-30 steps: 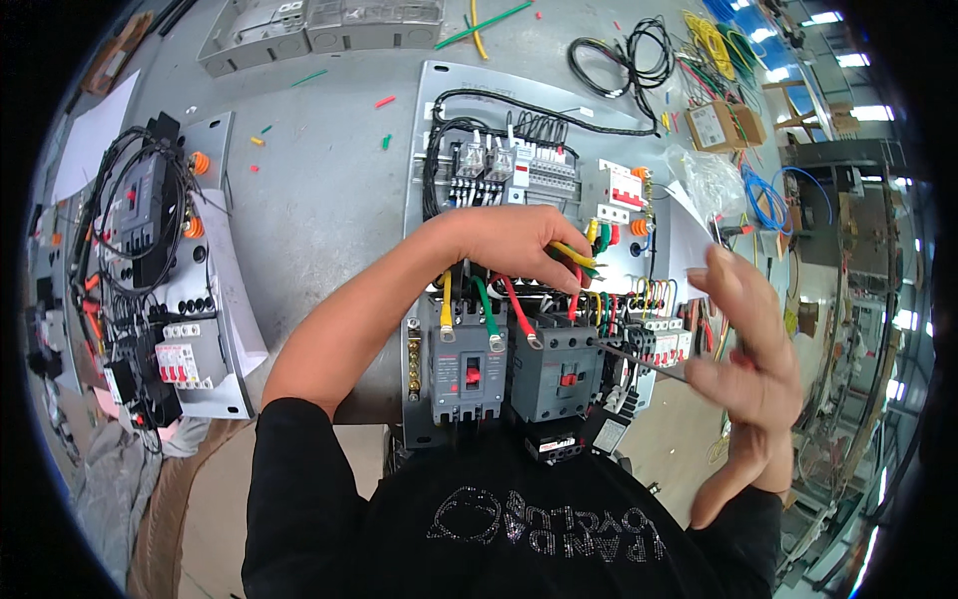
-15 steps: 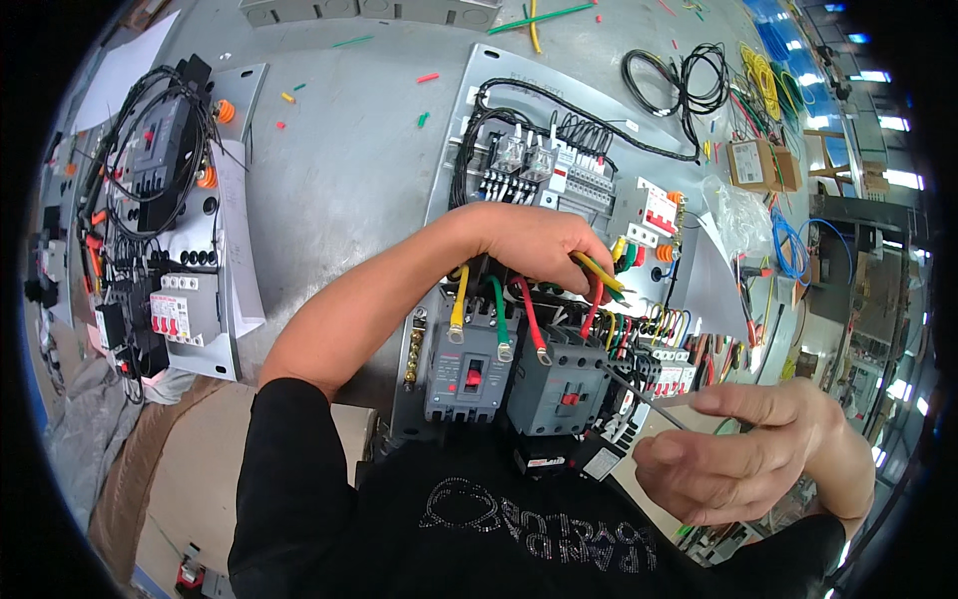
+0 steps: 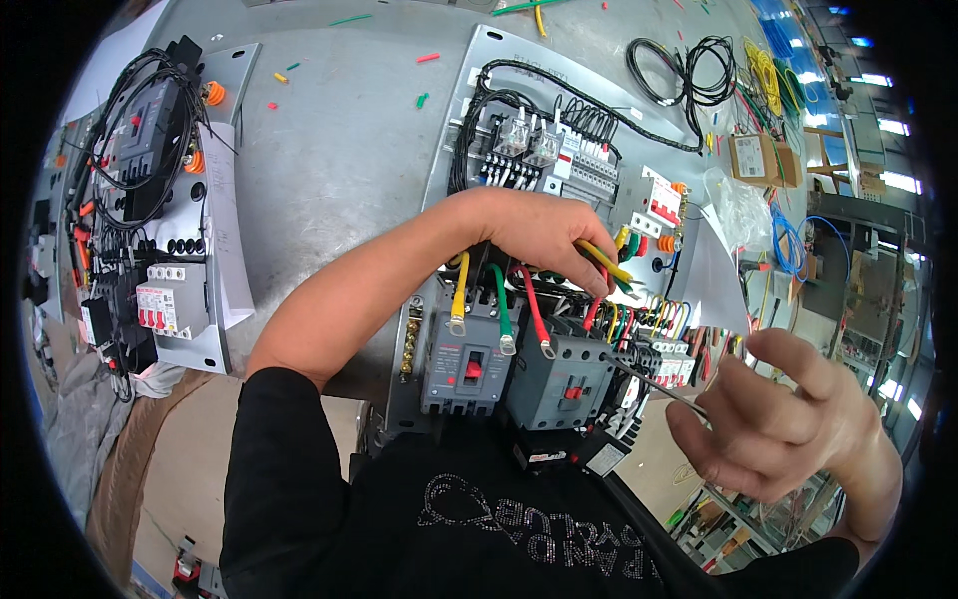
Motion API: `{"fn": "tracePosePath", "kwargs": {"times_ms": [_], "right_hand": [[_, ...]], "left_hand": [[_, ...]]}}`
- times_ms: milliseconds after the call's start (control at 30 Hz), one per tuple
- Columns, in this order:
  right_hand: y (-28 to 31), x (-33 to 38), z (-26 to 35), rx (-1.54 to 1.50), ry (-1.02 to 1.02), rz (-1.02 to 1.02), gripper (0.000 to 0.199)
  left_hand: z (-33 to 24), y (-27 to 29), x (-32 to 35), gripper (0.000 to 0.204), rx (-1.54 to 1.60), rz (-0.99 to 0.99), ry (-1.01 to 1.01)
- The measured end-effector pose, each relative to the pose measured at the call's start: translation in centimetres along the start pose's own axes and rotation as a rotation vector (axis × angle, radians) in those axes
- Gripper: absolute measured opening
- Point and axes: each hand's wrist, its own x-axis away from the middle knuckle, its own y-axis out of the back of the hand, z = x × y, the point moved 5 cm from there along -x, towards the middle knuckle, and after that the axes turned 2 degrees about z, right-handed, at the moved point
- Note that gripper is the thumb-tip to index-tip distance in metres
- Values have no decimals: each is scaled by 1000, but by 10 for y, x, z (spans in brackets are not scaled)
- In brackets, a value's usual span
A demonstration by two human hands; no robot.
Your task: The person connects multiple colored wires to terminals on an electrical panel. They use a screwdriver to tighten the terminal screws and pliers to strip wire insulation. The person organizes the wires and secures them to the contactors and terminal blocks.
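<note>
Contactor point(image 3: 559, 387) sits backplate-front point(image 3: 589, 86). Red wire point(image 3: 592, 314) looks landed; yellow wire point(image 3: 605, 262) free-ended, lugged leads point(image 3: 502, 304) unbolted over breaker point(image 3: 465, 359). Left hand point(image 3: 547, 232) pinches yellow wire; right hand point(image 3: 778, 419) half-curled at screwdriver point(image 3: 661, 386), grip unclear.

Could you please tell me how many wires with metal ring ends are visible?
3: yellow wire at left, green wire in the middle, red wire at right, all below the left hand; more may be hidden.
</note>
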Motion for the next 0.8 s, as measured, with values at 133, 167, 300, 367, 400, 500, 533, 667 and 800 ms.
{"fn": "tracePosePath", "kwargs": {"times_ms": [133, 167, 300, 367, 400, 500, 533, 667, 800], "right_hand": [[4, -1, 11, 45, -61, 94, 11], [3, -1, 9, 30, -66, 113, 13], [1, -5, 11, -47, -234, 113, 21], [2, -4, 13, -57, -310, 102, 24], [2, -3, 13, -60, -325, 106, 26], [1, -2, 15, -76, -403, 84, 30], [1, -1, 16, -91, -439, 86, 31], [0, 1, 16, -156, -552, 109, 34], [0, 0, 17, -174, -579, 130, 33]], "left_hand": [[3, -1, -10, 42, -26, 50, -1], [5, 0, -8, 42, -30, 27, 8], [4, 0, -4, 42, -33, 1, 1], [3, 0, -5, 41, -26, 9, -24], [5, 0, -6, 41, -22, 10, -39], [7, -1, -7, 40, -14, 10, -17], [7, -1, -8, 39, -13, 10, 1], [3, -1, -5, 38, 4, -6, -10], [7, -1, -5, 36, 8, -2, -3]]}}
